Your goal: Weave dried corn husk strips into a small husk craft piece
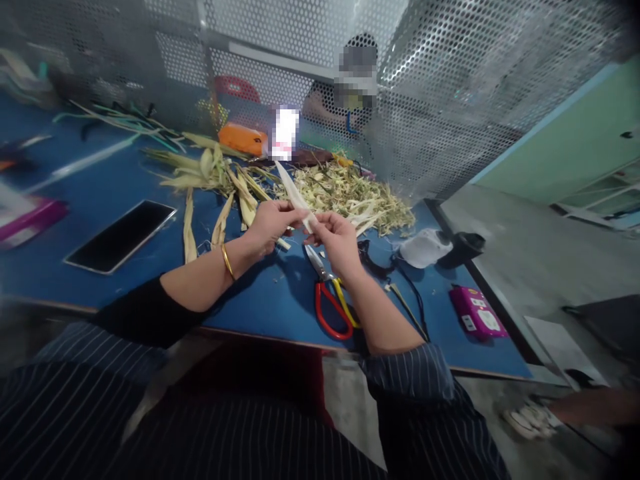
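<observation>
A pale corn husk [293, 185] is stretched between my two hands above the blue table, its long tapered end pointing away from me. My left hand [274, 223] pinches it between thumb and fingers. Close beside it, my right hand [336, 239] grips the lower end of the same husk. Under my right hand lie scissors [333, 310] with red and yellow handles, blades pointing away. Behind my hands spreads a heap of shredded husk scraps [355, 193]. Whole husks [210, 167] and loose strips [189, 227] lie to the left.
A black tablet or phone [121, 235] lies at left; a lit phone [285, 133] stands at the back by an orange packet [243, 139]. A white roll [424, 248] and a purple packet [479, 312] sit at right. A perforated metal screen [290, 60] bounds the far side; a person is behind it.
</observation>
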The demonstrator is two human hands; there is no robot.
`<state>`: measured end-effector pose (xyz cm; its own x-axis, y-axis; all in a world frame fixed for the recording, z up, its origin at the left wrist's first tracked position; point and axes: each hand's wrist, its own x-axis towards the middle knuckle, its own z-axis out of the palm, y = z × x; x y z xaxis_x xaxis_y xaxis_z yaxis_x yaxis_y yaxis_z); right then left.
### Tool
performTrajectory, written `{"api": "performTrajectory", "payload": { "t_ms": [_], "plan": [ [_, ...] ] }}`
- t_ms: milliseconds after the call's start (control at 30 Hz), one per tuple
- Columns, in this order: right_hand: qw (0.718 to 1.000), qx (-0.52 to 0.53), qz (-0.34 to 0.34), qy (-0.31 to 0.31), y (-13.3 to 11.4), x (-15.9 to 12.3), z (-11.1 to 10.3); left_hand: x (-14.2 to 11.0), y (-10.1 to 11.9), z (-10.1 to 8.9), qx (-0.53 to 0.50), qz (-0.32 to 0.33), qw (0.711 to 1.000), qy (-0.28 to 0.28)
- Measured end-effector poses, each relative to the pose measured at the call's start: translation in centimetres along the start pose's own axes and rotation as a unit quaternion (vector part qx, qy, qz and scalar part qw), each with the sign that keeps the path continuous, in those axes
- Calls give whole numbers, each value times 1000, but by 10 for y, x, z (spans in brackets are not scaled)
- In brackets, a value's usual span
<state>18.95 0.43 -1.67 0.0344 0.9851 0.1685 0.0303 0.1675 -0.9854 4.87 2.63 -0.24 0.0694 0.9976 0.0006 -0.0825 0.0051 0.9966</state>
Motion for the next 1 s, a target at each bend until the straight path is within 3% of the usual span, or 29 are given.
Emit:
{"api": "performTrajectory", "payload": {
  "t_ms": [200,300,400,533,633,733,867,1000],
  "plan": [
    [999,-36,-30,-19,-3,-4,2,-1,9,-6,-12,-18,999,-42],
    [995,-77,-45,-38,-4,-7,0,-3,12,-5,-16,-23,999,-35],
    [982,-140,-117,-53,-10,-8,-10,-1,17,-7,-30,-28,999,-25],
    [909,-261,-324,-10,-18,-6,-26,1,24,-13,-37,-39,998,-45],
    [861,-297,-413,-10,-19,-4,-29,0,24,-14,-15,-44,997,-63],
    [852,-311,-420,-26,-17,-5,-25,-2,22,-13,3,-46,995,-89],
    [864,-318,-390,-32,-16,-7,-20,-3,19,-11,1,-42,995,-92],
    [864,-304,-402,-16,-15,-7,-22,-4,19,-10,-49,-82,990,-102]
  ]
}}
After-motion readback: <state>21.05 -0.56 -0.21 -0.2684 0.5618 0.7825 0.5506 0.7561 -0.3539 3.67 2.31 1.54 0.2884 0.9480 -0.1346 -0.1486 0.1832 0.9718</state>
